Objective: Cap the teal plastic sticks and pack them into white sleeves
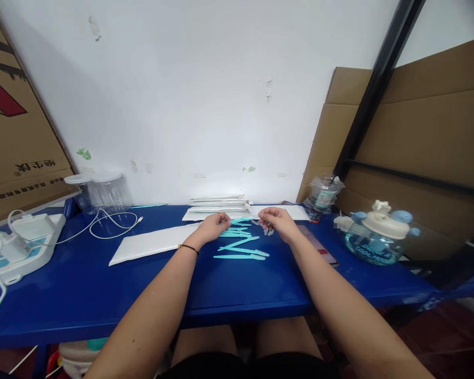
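My left hand [214, 226] is closed in a pinch at the left end of a slim turquoise stick [243, 219], which looks like an eyebrow razor. To the right of that stick, my right hand [278, 221] has thumb and fingertips pressed together; whatever is between them is too small to make out. Below and between the hands, several more turquoise razors [240, 257] lie in a zigzag column on the blue table [245, 292]. Small clear plastic pieces [267, 231], perhaps caps, lie beside my right fingers.
A white padded packet [150, 244] lies left of my left hand, and stacked packets [219, 202] sit by the wall. At right are a phone [319, 246] and a water bottle [378, 239]. A power strip [43, 252], cable and clear jars [108, 192] stand left.
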The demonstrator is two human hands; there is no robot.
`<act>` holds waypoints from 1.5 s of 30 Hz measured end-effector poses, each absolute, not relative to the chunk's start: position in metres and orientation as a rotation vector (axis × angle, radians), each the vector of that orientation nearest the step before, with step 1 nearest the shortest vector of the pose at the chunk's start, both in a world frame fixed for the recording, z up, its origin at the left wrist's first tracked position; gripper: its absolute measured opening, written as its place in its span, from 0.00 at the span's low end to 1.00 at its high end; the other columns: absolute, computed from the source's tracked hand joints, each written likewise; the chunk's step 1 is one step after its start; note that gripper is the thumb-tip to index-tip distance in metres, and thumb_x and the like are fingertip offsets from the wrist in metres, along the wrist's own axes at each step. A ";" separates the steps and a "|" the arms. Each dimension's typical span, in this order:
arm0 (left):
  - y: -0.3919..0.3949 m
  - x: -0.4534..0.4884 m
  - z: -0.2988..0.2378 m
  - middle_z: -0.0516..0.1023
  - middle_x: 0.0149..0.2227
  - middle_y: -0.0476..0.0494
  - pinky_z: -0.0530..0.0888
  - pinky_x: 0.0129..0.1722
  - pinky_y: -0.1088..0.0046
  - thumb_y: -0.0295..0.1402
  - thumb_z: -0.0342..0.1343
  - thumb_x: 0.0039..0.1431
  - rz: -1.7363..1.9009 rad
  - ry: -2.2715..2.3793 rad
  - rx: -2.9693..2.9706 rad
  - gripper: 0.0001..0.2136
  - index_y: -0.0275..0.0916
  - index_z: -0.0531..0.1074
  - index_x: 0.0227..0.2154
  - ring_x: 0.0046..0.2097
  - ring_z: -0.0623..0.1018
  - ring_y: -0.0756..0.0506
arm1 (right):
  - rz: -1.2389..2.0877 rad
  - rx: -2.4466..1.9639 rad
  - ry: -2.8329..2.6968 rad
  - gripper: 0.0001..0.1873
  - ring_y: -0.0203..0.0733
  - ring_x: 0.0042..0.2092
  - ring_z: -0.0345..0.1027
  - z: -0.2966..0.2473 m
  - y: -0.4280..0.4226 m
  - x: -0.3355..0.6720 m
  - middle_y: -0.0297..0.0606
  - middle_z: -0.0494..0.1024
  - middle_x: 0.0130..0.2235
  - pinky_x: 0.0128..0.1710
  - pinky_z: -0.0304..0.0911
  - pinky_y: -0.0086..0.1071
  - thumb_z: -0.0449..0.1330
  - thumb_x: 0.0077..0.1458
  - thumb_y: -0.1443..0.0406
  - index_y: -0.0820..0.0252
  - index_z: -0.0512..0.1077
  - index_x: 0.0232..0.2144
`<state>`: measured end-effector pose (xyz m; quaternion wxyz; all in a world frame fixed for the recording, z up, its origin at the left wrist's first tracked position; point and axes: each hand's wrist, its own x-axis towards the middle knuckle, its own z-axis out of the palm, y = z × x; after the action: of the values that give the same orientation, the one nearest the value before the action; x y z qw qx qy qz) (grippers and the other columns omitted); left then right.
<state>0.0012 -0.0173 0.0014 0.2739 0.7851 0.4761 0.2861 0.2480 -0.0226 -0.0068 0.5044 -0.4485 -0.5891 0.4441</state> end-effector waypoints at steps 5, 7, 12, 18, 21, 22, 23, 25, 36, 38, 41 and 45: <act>-0.017 0.001 0.001 0.73 0.26 0.48 0.65 0.28 0.75 0.43 0.50 0.51 0.772 1.271 2.124 0.14 0.38 0.69 0.32 0.27 0.68 0.50 | 1.075 -1.090 -1.423 0.12 0.29 0.20 0.63 -0.006 -0.022 0.247 0.35 0.75 0.25 0.15 0.52 0.21 0.63 0.42 0.59 0.62 0.71 0.27; -0.017 0.000 0.002 0.73 0.26 0.48 0.65 0.28 0.75 0.43 0.50 0.51 0.781 1.285 2.104 0.13 0.38 0.69 0.32 0.27 0.69 0.50 | 1.051 -1.085 -1.381 0.11 0.28 0.19 0.61 -0.004 -0.023 0.248 0.34 0.74 0.23 0.14 0.51 0.21 0.63 0.42 0.60 0.63 0.70 0.26; -0.015 0.000 -0.001 0.73 0.26 0.47 0.66 0.28 0.75 0.43 0.50 0.51 0.802 1.278 2.100 0.14 0.37 0.69 0.32 0.28 0.69 0.50 | 1.077 -1.091 -1.416 0.11 0.27 0.18 0.60 -0.002 -0.028 0.245 0.34 0.73 0.23 0.14 0.51 0.21 0.63 0.42 0.60 0.63 0.70 0.26; -0.017 0.002 -0.003 0.73 0.26 0.47 0.66 0.27 0.75 0.44 0.51 0.50 0.719 1.205 2.101 0.16 0.36 0.70 0.33 0.26 0.69 0.50 | 1.087 -1.081 -1.656 0.14 0.29 0.19 0.62 -0.006 -0.028 0.241 0.37 0.76 0.28 0.16 0.52 0.22 0.60 0.46 0.57 0.62 0.71 0.31; -0.024 0.002 0.001 0.73 0.26 0.47 0.65 0.28 0.75 0.44 0.53 0.48 0.560 1.151 2.147 0.14 0.37 0.72 0.29 0.28 0.70 0.49 | 0.784 -1.244 -1.745 0.13 0.30 0.19 0.60 -0.003 -0.024 0.258 0.37 0.77 0.29 0.20 0.58 0.26 0.58 0.48 0.58 0.61 0.73 0.31; -0.026 0.002 0.002 0.74 0.26 0.47 0.65 0.28 0.75 0.43 0.54 0.47 0.494 1.132 2.170 0.14 0.37 0.73 0.28 0.28 0.70 0.49 | 0.638 -1.313 -1.777 0.11 0.31 0.21 0.61 -0.002 -0.023 0.265 0.37 0.77 0.29 0.22 0.59 0.27 0.58 0.47 0.59 0.60 0.74 0.30; -0.027 0.002 0.002 0.74 0.27 0.46 0.65 0.27 0.75 0.43 0.55 0.46 0.440 1.122 2.186 0.14 0.38 0.74 0.28 0.29 0.70 0.48 | 0.510 -1.373 -1.818 0.09 0.33 0.22 0.63 -0.003 -0.021 0.272 0.36 0.76 0.28 0.25 0.60 0.28 0.58 0.46 0.61 0.60 0.75 0.28; -0.026 0.002 0.000 0.75 0.28 0.46 0.64 0.27 0.75 0.42 0.55 0.46 0.425 1.159 2.214 0.13 0.39 0.75 0.30 0.30 0.71 0.47 | 0.391 -1.460 -1.947 0.06 0.35 0.27 0.65 -0.007 -0.017 0.284 0.36 0.76 0.27 0.29 0.61 0.28 0.59 0.43 0.66 0.59 0.76 0.26; -0.012 -0.001 -0.015 0.74 0.34 0.44 0.64 0.35 0.73 0.37 0.54 0.48 0.521 1.461 2.512 0.07 0.41 0.73 0.28 0.36 0.72 0.44 | 0.530 -1.668 -2.200 0.03 0.38 0.27 0.67 -0.020 -0.011 0.292 0.37 0.77 0.25 0.26 0.58 0.28 0.62 0.41 0.65 0.59 0.74 0.21; -0.013 -0.001 -0.014 0.74 0.32 0.44 0.64 0.35 0.73 0.36 0.54 0.48 0.512 1.462 2.505 0.06 0.40 0.72 0.26 0.36 0.72 0.44 | 0.516 -1.651 -2.164 0.04 0.38 0.28 0.67 -0.016 -0.013 0.290 0.37 0.76 0.26 0.27 0.57 0.28 0.62 0.42 0.64 0.59 0.74 0.22; -0.014 -0.002 -0.011 0.74 0.30 0.45 0.64 0.32 0.73 0.37 0.53 0.49 0.569 1.432 2.404 0.07 0.40 0.72 0.26 0.33 0.71 0.46 | 0.534 -1.497 -2.109 0.07 0.36 0.27 0.65 -0.010 -0.019 0.282 0.36 0.75 0.25 0.26 0.57 0.27 0.60 0.44 0.61 0.60 0.73 0.25; -0.013 -0.004 -0.009 0.72 0.28 0.46 0.64 0.28 0.74 0.40 0.51 0.50 0.658 1.364 2.207 0.11 0.39 0.71 0.29 0.30 0.70 0.47 | 0.534 -1.257 -2.128 0.12 0.34 0.24 0.61 -0.002 -0.028 0.267 0.32 0.71 0.23 0.25 0.55 0.27 0.58 0.47 0.57 0.60 0.71 0.30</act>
<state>-0.0036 -0.0131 -0.0090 0.2302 0.8024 0.4959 0.2392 0.2669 -0.0276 -0.0022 0.3018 -0.4738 -0.8024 0.2014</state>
